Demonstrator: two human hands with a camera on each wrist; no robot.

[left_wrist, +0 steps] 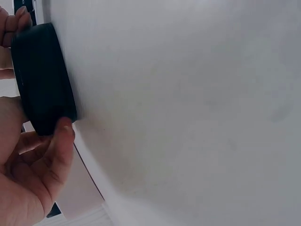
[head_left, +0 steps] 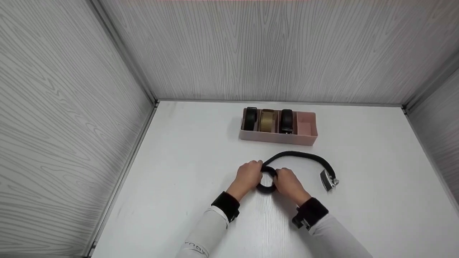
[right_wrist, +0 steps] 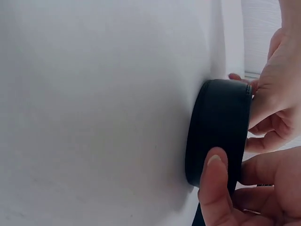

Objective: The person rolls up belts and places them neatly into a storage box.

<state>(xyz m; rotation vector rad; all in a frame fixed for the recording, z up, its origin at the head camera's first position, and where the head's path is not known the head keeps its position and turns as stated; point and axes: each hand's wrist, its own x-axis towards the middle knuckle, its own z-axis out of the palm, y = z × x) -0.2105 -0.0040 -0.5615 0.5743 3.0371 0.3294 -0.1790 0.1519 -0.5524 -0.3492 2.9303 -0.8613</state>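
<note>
A black belt (head_left: 292, 153) lies on the white table, partly wound into a round coil (head_left: 265, 190) that stands on its edge side against the tabletop. Its loose strap arcs behind the right hand to a silver buckle (head_left: 327, 180) on the right. My left hand (head_left: 249, 175) grips the coil's left side, fingers and thumb curled about the band. Across from it, my right hand (head_left: 288, 182) pinches the coil's right side. In the right wrist view, the right thumb (right_wrist: 216, 174) presses the outer face of the coil (right_wrist: 218, 125). The left wrist view shows the coil (left_wrist: 42, 77) between both hands.
Behind the hands stands a pink divided box (head_left: 278, 138). In its compartments sit a black rolled belt (head_left: 250, 119), a tan rolled belt (head_left: 266, 121) and another black rolled belt (head_left: 286, 121). Wood-grain panels (head_left: 251, 53) wall the table at the back and sides.
</note>
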